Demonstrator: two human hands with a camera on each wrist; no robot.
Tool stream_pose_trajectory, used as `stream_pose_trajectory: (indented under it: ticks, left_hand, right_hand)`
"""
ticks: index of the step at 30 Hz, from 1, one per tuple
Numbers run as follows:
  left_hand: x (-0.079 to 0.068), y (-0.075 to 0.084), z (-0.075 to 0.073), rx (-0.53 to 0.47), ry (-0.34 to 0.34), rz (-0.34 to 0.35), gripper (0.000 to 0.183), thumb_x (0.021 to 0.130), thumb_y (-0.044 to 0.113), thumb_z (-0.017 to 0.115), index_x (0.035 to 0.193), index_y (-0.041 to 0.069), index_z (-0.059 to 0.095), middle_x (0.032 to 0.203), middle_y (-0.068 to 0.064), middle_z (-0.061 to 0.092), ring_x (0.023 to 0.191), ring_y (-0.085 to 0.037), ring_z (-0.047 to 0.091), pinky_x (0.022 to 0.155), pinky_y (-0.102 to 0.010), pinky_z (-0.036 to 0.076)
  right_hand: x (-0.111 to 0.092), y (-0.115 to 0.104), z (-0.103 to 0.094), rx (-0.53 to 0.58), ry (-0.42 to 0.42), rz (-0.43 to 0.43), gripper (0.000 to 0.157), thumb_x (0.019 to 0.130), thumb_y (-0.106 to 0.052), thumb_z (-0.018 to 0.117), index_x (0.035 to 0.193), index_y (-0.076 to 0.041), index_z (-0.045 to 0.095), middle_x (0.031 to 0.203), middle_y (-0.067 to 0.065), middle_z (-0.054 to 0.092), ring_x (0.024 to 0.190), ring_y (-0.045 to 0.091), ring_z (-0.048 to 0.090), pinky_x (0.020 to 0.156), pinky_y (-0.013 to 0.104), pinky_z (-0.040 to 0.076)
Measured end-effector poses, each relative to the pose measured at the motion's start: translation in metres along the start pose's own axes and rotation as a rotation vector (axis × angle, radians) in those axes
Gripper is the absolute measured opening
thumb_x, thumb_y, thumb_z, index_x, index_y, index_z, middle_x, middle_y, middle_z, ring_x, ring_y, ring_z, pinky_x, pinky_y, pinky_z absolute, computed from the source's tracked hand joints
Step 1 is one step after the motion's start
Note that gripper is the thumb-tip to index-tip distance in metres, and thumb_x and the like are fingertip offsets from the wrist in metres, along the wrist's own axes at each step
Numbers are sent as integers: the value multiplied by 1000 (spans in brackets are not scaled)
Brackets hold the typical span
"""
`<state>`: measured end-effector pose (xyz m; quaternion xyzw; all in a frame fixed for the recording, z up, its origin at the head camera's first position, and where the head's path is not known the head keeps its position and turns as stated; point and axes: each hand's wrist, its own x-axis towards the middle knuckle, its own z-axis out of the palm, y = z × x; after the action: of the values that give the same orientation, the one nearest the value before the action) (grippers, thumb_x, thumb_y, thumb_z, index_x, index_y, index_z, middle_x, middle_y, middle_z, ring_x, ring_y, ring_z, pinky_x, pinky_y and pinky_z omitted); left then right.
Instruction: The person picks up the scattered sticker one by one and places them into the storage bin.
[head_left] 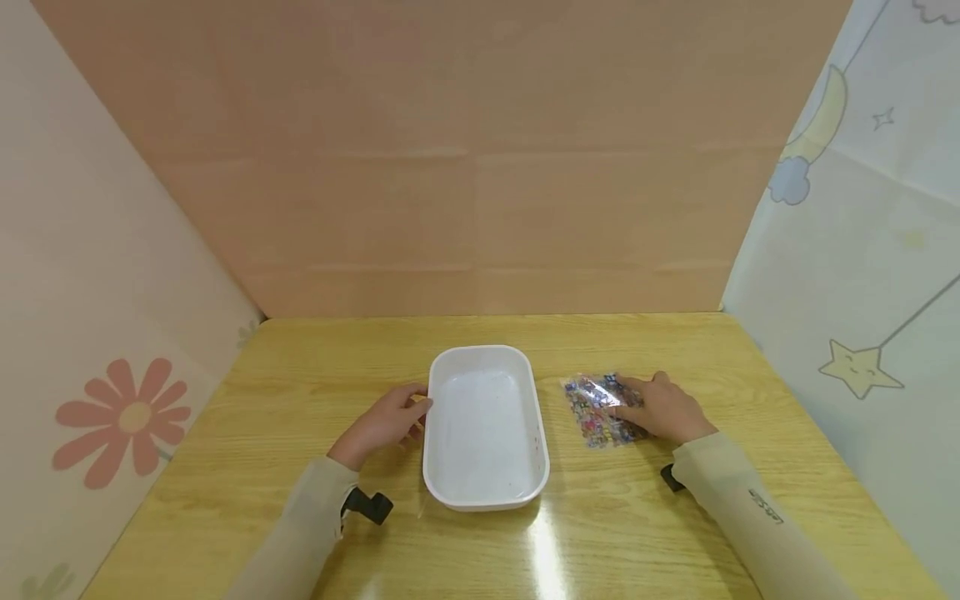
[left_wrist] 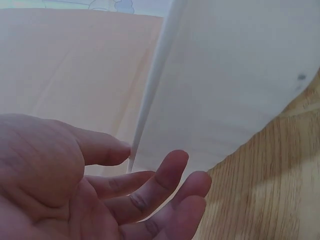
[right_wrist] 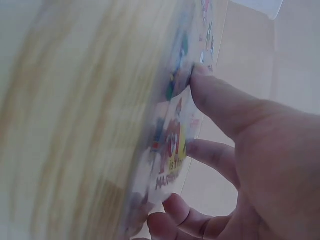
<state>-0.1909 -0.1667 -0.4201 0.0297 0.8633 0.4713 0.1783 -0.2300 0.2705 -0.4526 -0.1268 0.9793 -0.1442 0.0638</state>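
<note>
A white rectangular tray [head_left: 486, 433] with rounded corners and raised sides stands on the wooden table. My left hand [head_left: 386, 422] is at its left side. In the left wrist view the thumb meets the tray's edge, while the loosely bent fingers [left_wrist: 172, 170] lie along the outer wall. To the tray's right lies a flat, clear plastic packet [head_left: 587, 414] of small colourful printed pieces, perhaps stickers. Over its right part rests my right hand [head_left: 666, 410], thumb and fingers spread. In the right wrist view the thumb and a finger touch the packet's printed surface [right_wrist: 172, 145].
The wooden table [head_left: 345, 358] backs onto a plain tan panel [head_left: 480, 208]. A flower-printed wall [head_left: 112, 275] rises on the left, and a wall with a star and moon [head_left: 862, 250] on the right. Small dark marks show inside the tray.
</note>
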Motion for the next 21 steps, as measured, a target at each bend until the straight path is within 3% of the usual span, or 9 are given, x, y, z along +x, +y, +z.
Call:
stream_pose_trajectory:
  ticks: [5, 10, 16, 21]
  left_hand:
    - [0, -1, 0, -1, -11, -7, 39, 106, 23, 49, 138, 1, 51, 95, -11, 64, 79, -24, 65, 66, -37, 55]
    - [2, -2, 0, 0, -19, 7, 36, 107, 23, 47, 135, 1, 54, 96, -11, 65, 78, -23, 64, 64, -37, 54]
    - [1, -3, 0, 4, -15, 7, 35, 107, 23, 47, 132, 1, 56, 96, -11, 64, 79, -24, 63, 64, -37, 54]
    - [0, -2, 1, 10, -15, -1, 35, 107, 23, 47, 133, 1, 56, 97, -11, 64, 79, -24, 63, 66, -37, 55]
  right_hand:
    - [-1, -1, 1, 13, 5, 6, 72, 94, -49, 66, 149, -6, 47, 89, 16, 47, 64, 21, 38, 47, 32, 32]
    - [-2, -5, -1, 27, -16, 26, 72, 94, -48, 66, 149, -6, 47, 99, 24, 56, 72, 26, 49, 50, 36, 39]
    - [-4, -9, -3, 17, -20, 22, 69, 95, -45, 66, 147, -2, 49, 112, 27, 67, 94, 42, 63, 62, 47, 52]
    - [-4, -11, -3, 40, -17, 30, 69, 95, -41, 67, 147, -1, 48, 132, 30, 59, 112, 48, 61, 75, 57, 55]
